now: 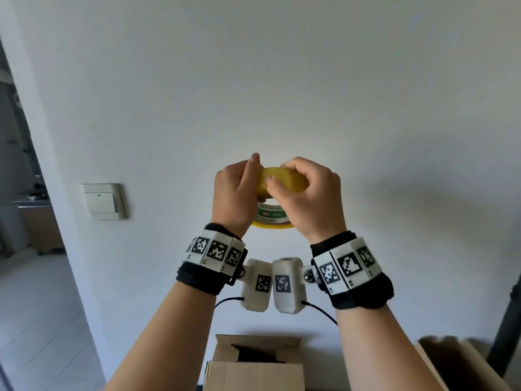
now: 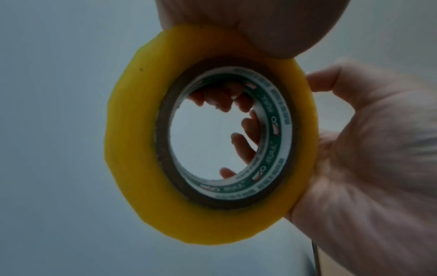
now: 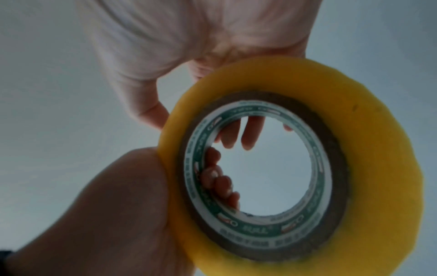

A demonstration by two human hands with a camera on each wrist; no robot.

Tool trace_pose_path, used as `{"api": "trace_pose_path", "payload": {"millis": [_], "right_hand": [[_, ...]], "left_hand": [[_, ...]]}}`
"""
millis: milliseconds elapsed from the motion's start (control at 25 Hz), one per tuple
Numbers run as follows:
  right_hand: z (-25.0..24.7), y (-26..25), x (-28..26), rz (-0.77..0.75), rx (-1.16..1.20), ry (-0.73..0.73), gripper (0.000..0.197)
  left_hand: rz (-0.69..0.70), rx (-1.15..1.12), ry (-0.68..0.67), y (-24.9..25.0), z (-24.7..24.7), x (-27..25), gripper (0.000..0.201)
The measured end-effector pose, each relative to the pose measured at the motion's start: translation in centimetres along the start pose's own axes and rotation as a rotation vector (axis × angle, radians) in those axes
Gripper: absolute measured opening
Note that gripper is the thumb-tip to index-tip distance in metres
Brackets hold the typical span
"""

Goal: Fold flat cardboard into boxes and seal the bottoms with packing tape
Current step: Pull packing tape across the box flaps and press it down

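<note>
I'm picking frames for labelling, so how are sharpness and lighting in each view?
Head view: evenly lit, tape roll sharp, box at right edge smeared. Left wrist view: dim, backlit, roll soft. Right wrist view: dim, the hands blurred and shadowed.

Both forearms raised side by side w/ wrists close together, left hand (image 1: 234, 193) & right hand (image 1: 313, 196) level at chest height, fingers (image 1: 293, 167) of each curled over the top of a yellow packing-tape roll (image 1: 284, 182) held between them, knuckles toward the head camera.
</note>
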State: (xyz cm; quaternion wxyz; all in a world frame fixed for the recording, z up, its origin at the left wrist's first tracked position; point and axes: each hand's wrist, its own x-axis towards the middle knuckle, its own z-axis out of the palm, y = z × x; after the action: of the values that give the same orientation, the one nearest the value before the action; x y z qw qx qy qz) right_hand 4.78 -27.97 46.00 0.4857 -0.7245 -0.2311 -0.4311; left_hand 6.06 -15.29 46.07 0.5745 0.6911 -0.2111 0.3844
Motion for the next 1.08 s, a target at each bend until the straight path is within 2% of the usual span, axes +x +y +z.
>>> {"api": "trace_pose_path", "payload": {"millis": [160,440,720,880,1080], "right_hand": [[0.1,0.0,-0.1,0.076,0.163,-0.023,0.017],[-0.3,-0.7,0.4,0.055,0.356,-0.074,0.012],[-1.7,-2.0,0.0,0.043,0.499,-0.304,0.026],[-2.5,-3.1,-0.2,0.094,0.524,-0.385,0.023],[-2.4,-4.0,-0.8,0.098,0.488,-0.362,0.022]], "left_hand": [[0.058,0.132,0.031,0.5,-0.2,-0.2,0.052],[0.102,0.157,0.078,1.7,-1.1,0.1,0.052],[0.177,0.101,0.107,2.7,-2.2,-0.5,0.052],[0.265,0.135,0.124,3.2,-2.5,-1.1,0.05],[0.312,0.164,0.133,3.5,-2.8,-1.8,0.051]]}}
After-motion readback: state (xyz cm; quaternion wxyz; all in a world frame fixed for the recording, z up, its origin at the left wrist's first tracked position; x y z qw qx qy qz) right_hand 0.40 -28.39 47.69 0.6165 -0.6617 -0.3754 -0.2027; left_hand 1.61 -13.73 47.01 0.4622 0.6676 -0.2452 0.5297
